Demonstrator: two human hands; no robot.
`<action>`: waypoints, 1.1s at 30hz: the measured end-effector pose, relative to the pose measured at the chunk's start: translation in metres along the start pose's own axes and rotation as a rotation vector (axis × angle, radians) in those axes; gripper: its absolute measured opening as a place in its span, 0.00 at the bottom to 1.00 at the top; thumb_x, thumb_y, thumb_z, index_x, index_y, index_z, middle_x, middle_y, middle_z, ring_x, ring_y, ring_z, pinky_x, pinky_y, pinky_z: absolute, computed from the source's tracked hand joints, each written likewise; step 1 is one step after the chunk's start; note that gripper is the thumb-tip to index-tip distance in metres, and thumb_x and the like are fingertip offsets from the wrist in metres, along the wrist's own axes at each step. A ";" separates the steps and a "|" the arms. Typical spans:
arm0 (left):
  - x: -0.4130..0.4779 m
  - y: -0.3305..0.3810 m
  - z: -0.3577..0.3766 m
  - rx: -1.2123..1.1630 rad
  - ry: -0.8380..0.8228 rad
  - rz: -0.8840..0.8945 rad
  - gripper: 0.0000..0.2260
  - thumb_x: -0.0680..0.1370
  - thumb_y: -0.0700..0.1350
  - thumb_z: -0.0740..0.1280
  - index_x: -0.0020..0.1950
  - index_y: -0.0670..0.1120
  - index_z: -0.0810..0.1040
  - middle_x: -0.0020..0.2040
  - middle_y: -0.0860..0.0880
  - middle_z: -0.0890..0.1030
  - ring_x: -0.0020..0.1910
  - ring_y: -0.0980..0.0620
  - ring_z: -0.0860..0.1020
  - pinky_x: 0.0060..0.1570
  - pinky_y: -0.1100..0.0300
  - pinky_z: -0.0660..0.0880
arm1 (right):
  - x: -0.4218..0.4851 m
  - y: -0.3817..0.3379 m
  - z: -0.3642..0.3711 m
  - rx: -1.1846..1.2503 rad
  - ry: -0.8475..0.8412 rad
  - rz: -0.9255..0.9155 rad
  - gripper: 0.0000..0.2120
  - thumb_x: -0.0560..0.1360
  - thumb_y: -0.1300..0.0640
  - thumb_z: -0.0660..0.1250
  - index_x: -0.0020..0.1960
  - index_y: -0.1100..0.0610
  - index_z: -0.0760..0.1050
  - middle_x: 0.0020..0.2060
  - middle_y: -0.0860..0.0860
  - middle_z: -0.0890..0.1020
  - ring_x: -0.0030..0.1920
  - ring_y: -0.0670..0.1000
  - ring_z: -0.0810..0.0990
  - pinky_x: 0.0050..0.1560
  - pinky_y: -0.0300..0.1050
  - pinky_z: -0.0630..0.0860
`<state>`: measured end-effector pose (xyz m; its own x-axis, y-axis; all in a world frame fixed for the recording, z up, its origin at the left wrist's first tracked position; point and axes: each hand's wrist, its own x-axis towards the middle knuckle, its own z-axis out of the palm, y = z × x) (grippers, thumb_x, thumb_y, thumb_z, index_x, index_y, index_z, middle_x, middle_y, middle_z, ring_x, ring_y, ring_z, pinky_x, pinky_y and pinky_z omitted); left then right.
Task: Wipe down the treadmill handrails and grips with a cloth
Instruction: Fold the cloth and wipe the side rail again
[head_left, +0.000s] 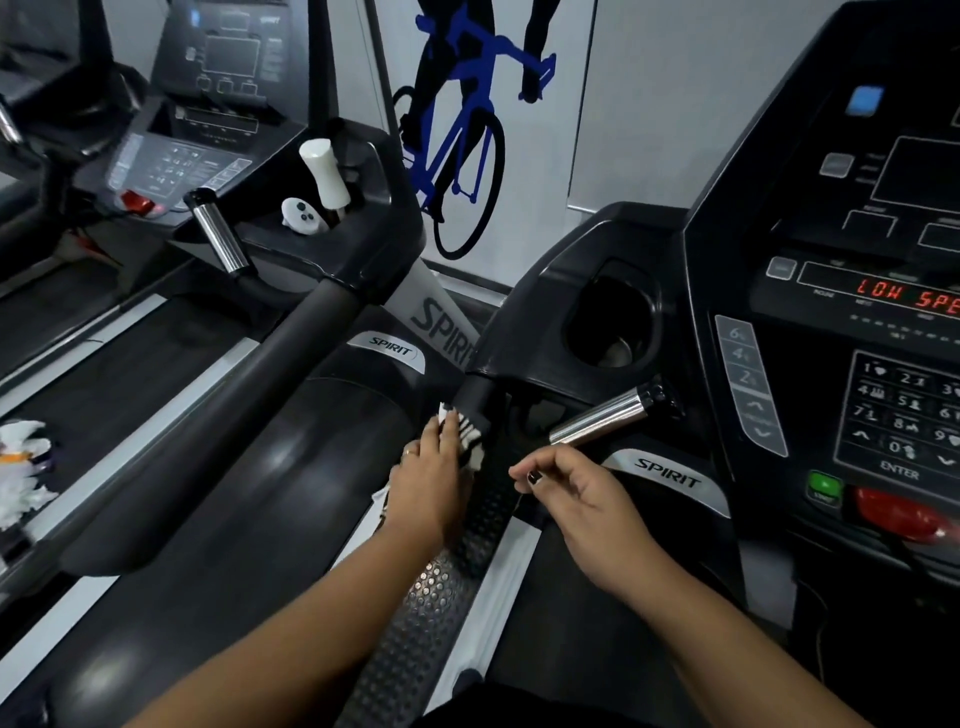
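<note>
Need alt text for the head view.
Left hand grips a striped cloth around the black treadmill handrail, just below the console. Right hand hovers beside it, holding nothing. A chrome grip juts out just beyond.

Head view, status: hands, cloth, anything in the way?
Left hand grips striped cloth around black handrail, just below console. Right hand loosely curled, holding nothing, near chrome pulse grip. Nothing seen blocking the rail.
</note>
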<state>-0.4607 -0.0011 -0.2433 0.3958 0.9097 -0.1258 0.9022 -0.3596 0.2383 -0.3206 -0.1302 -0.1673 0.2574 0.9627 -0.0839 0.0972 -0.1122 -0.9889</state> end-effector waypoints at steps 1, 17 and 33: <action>0.007 0.003 -0.001 -0.034 -0.005 -0.010 0.34 0.80 0.55 0.60 0.80 0.50 0.46 0.78 0.47 0.57 0.70 0.40 0.66 0.63 0.45 0.70 | -0.003 0.002 -0.002 0.001 -0.003 0.001 0.14 0.79 0.64 0.62 0.47 0.47 0.80 0.46 0.48 0.83 0.51 0.46 0.82 0.57 0.43 0.76; -0.104 -0.056 0.010 -0.107 0.091 -0.185 0.28 0.75 0.69 0.56 0.70 0.56 0.64 0.61 0.53 0.76 0.58 0.46 0.76 0.51 0.49 0.74 | -0.032 0.008 -0.052 0.073 0.039 -0.009 0.11 0.79 0.65 0.62 0.48 0.51 0.79 0.47 0.48 0.83 0.50 0.48 0.82 0.56 0.45 0.77; -0.078 0.007 -0.037 -0.488 0.337 -0.329 0.03 0.78 0.46 0.63 0.48 0.53 0.71 0.41 0.52 0.79 0.40 0.49 0.77 0.41 0.51 0.74 | -0.044 -0.001 -0.099 0.037 0.033 -0.045 0.11 0.78 0.65 0.62 0.48 0.52 0.79 0.47 0.49 0.84 0.49 0.49 0.83 0.56 0.45 0.76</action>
<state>-0.4918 -0.0663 -0.1959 -0.0326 0.9992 0.0222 0.7543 0.0100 0.6565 -0.2366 -0.1964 -0.1501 0.2856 0.9577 -0.0358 0.0744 -0.0594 -0.9955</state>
